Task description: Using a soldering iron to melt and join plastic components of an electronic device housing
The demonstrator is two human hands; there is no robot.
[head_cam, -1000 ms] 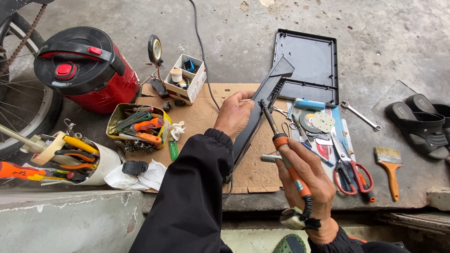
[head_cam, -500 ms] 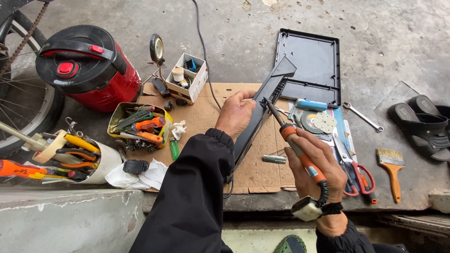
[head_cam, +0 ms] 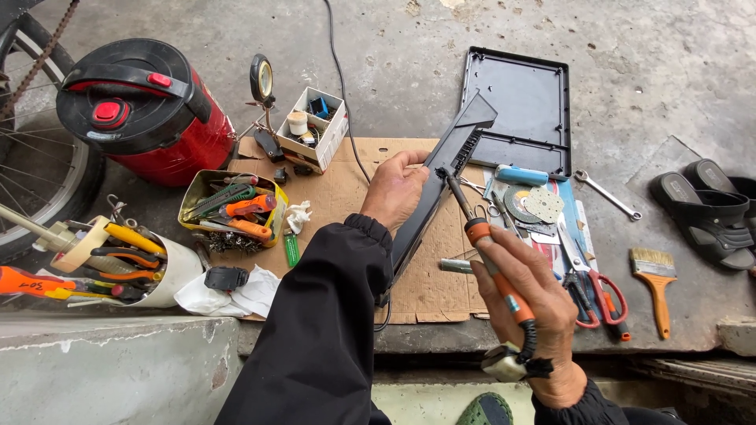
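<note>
Concrete floor carries everything; no worktop, only a cardboard sheet under the job. Red-and-black vacuum drum stands far left, well apart from my hands. Flat black panel lies off, beyond the cardboard, inner side up; judged: housing already opened. My left hand, grip closed round the long black housing strip, props it tilted, upper end toward the panel, lower end toward me. My right hand, grip closed on the orange-handled screwdriver, tip touching the strip just below its wide end. Judged: fastener work at that spot in hand; can't tell if a screw is in or out, so remainder not confirmed. Room: open floor ahead and right of panel. Left side crowded: tool tin, white cup of tools, small parts box near the cardboard edge. Right of my screwdriver hand, red-handled scissors, paintbrush, spanner lie close; elbow swing that way is tight. Concrete step edge runs just under my wrists.
</note>
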